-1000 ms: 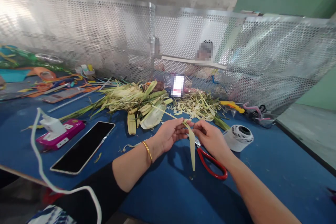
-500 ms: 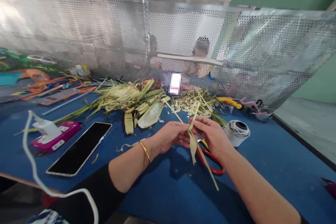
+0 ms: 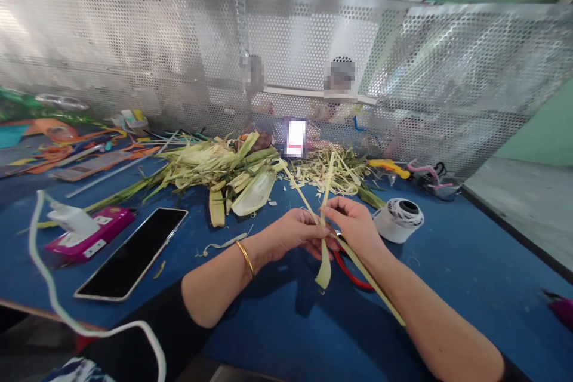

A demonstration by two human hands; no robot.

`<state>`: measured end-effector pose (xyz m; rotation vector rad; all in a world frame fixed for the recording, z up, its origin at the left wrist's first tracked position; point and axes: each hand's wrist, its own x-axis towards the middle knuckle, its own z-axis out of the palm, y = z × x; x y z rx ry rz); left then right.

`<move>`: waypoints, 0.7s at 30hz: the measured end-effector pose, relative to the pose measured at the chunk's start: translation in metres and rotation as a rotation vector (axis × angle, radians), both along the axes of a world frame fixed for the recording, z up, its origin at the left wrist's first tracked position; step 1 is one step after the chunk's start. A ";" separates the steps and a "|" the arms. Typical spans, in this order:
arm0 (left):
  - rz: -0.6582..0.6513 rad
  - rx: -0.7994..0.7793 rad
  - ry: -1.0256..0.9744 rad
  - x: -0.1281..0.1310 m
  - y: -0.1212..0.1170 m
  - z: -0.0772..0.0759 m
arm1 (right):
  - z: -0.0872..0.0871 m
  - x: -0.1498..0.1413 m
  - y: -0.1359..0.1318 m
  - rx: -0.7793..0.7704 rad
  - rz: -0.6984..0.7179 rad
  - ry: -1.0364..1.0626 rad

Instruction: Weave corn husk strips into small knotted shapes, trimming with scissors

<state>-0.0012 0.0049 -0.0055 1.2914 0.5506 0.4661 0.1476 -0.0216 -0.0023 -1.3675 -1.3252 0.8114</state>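
Above the blue table (image 3: 277, 322), my left hand (image 3: 293, 231) and my right hand (image 3: 353, 227) meet fingertip to fingertip. Both pinch pale green palm leaf strips (image 3: 324, 253) where they cross. One strip rises past my fingers towards the mesh, one hangs down with a rounded end, and a thin one runs down along my right forearm. Red-handled scissors (image 3: 353, 274) lie on the table under my right hand, mostly hidden. A gold bangle (image 3: 246, 256) circles my left wrist.
A heap of palm leaves (image 3: 224, 170) and cut scraps (image 3: 335, 170) lies behind my hands. A white thread spool (image 3: 399, 219) stands right. Left are a dark phone (image 3: 132, 253), a pink device (image 3: 87, 233) with a white cable, and craft clutter. People sit behind the perforated metal screen (image 3: 179, 65).
The strips have been turned in my fingers: one now points up towards the mesh and a thin one trails along my right forearm. The view has shifted a little.
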 end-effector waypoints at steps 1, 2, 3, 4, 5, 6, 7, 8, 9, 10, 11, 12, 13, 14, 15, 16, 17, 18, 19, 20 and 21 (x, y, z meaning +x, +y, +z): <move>-0.015 0.004 0.007 -0.001 0.001 0.000 | -0.002 -0.001 0.000 0.005 -0.010 -0.020; -0.028 0.006 0.017 -0.001 0.001 0.000 | -0.003 -0.001 0.000 0.013 -0.023 -0.037; -0.043 0.006 0.027 -0.002 0.001 0.000 | -0.005 -0.002 0.000 0.024 -0.034 -0.056; -0.055 0.004 0.036 -0.002 0.002 0.000 | -0.006 -0.002 0.001 0.030 -0.041 -0.078; -0.062 -0.003 0.039 -0.003 0.002 0.000 | -0.006 -0.002 0.001 0.031 -0.046 -0.102; -0.059 -0.018 0.037 -0.002 0.001 0.000 | -0.007 -0.001 0.001 0.028 -0.049 -0.126; -0.046 -0.042 0.033 -0.002 0.001 0.000 | -0.006 0.000 0.002 0.024 -0.048 -0.148; -0.020 -0.070 0.026 -0.002 0.001 0.000 | -0.004 0.001 0.002 0.025 -0.048 -0.164; 0.017 -0.100 0.016 -0.001 0.002 0.000 | -0.002 0.004 0.002 0.035 -0.054 -0.176; 0.060 -0.125 0.005 0.000 0.002 0.001 | 0.002 0.006 0.001 0.052 -0.063 -0.185; 0.103 -0.142 -0.007 0.000 0.003 0.001 | 0.005 0.009 0.000 0.071 -0.071 -0.195; 0.150 -0.151 -0.019 0.000 0.004 0.001 | 0.008 0.011 -0.001 0.082 -0.070 -0.209; 0.195 -0.156 -0.034 0.001 0.005 0.002 | 0.011 0.013 -0.003 0.078 -0.055 -0.226; 0.234 -0.161 -0.050 0.001 0.006 0.003 | 0.013 0.015 -0.004 0.056 -0.022 -0.244; 0.267 -0.169 -0.064 0.001 0.007 0.003 | 0.013 0.015 -0.006 0.026 0.020 -0.261; 0.297 -0.180 -0.078 0.000 0.007 0.004 | 0.012 0.014 -0.007 -0.003 0.064 -0.271; 0.323 -0.194 -0.094 0.000 0.008 0.005 | 0.011 0.013 -0.007 -0.027 0.107 -0.263; 0.344 -0.209 -0.112 -0.001 0.009 0.006 | 0.009 0.011 -0.008 -0.043 0.142 -0.236; 0.362 -0.226 -0.131 -0.001 0.009 0.008 | 0.007 0.009 -0.007 -0.050 0.163 -0.199; 0.379 -0.247 -0.148 -0.002 0.010 0.009 | 0.005 0.007 -0.007 -0.048 0.171 -0.163; 0.391 -0.273 -0.161 -0.003 0.010 0.011 | 0.003 0.006 -0.006 -0.039 0.170 -0.136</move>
